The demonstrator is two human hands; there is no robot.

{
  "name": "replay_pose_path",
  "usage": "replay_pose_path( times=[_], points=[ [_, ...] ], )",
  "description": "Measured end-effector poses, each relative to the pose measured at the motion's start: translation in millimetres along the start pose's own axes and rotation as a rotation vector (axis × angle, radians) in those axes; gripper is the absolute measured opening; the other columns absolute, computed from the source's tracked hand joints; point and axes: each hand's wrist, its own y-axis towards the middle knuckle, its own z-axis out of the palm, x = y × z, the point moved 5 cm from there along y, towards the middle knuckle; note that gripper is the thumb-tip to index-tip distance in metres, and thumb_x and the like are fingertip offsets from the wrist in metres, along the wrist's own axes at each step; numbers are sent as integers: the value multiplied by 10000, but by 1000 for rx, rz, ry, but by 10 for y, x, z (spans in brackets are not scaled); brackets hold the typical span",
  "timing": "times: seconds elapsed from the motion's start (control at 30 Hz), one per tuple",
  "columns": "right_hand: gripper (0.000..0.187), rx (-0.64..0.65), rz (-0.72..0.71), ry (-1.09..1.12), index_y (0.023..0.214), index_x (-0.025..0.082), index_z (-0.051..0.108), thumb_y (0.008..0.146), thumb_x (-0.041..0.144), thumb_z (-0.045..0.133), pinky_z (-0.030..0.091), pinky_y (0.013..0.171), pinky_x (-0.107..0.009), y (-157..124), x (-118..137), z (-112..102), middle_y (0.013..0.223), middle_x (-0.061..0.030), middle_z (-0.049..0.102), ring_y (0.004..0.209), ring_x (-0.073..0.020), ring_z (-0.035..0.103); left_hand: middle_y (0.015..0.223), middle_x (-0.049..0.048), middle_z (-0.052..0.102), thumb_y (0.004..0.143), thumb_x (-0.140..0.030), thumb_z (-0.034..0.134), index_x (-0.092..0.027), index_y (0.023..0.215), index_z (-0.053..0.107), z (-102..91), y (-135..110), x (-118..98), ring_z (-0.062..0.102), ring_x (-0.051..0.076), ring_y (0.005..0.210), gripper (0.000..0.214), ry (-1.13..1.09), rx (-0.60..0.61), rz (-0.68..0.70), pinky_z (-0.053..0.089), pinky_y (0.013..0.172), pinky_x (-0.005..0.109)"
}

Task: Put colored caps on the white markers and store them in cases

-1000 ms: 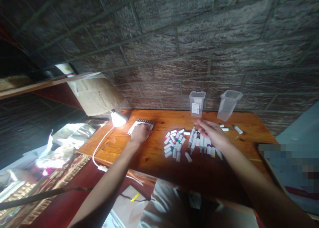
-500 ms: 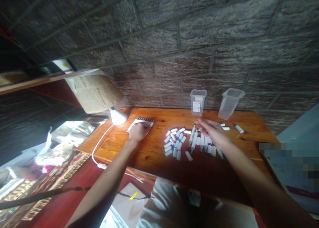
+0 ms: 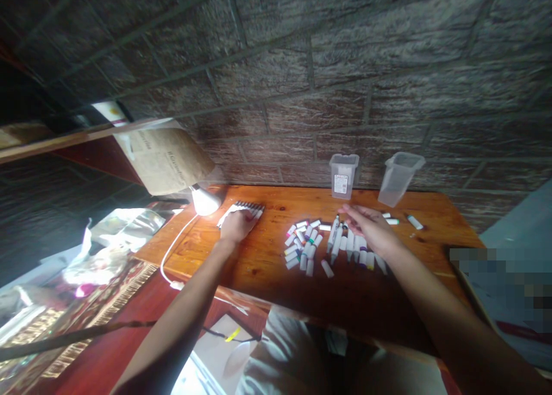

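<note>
My left hand (image 3: 235,227) rests at the left of the table with curled fingers, gripping a side-by-side row of white markers (image 3: 256,211) with dark ends. Its palm and the covered part of the row are hidden from me. Over the right side of the table hovers my right hand (image 3: 371,229), fingers stretched out and slightly bent, with nothing visible in them. Beneath and beside it lie several loose grey-white markers (image 3: 334,234). Between my hands, a scattered group of white caps (image 3: 311,240) with coloured bands covers the middle of the wooden table (image 3: 259,263).
Two clear plastic containers, a labelled one (image 3: 344,176) and a tilted-looking one (image 3: 400,179), stand at the back by the brick wall. A lamp (image 3: 205,200) with a paper shade is at the left, its white cord (image 3: 166,254) hanging over the edge. One cap (image 3: 414,222) lies far right.
My left hand and the row of markers have shifted slightly left. My right hand has hardly moved, and the loose markers and caps lie as before.
</note>
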Motion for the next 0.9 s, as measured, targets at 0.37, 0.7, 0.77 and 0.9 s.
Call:
replay_pose_path(
  times=[0.37, 0.7, 0.77, 0.9],
  points=[
    [445, -16, -42, 5, 838, 181, 783, 618, 564, 846, 230, 403, -203, 19, 45, -44, 610, 20, 588, 461, -45, 360, 937, 81, 777, 957, -424, 483, -194, 967, 751, -22, -154, -804, 694, 208, 820, 353, -196, 11, 258, 463, 770, 284],
    [468, -27, -52, 32, 826, 163, 772, 597, 564, 848, 199, 410, -210, 21, 103, -52, 580, 38, 558, 454, -43, 377, 898, 81, 790, 839, -296, 621, -216, 882, 793, 173, -348, -2113, 713, 225, 846, 194, -316, 242, 523, 469, 734, 286],
    [465, -29, -46, 42, 825, 168, 773, 592, 563, 851, 213, 410, -204, 21, 110, -56, 579, 38, 555, 459, -43, 381, 889, 101, 786, 818, -281, 626, -207, 873, 792, 204, -337, -2155, 714, 246, 855, 191, -291, 252, 494, 473, 735, 305],
    [450, -36, -31, 40, 803, 177, 770, 596, 569, 844, 285, 431, -196, 32, 101, -74, 601, 24, 584, 495, -56, 440, 832, 126, 774, 777, -284, 641, -201, 784, 788, 232, -327, -2181, 716, 274, 833, 169, -248, 281, 441, 489, 744, 337]
  ],
)
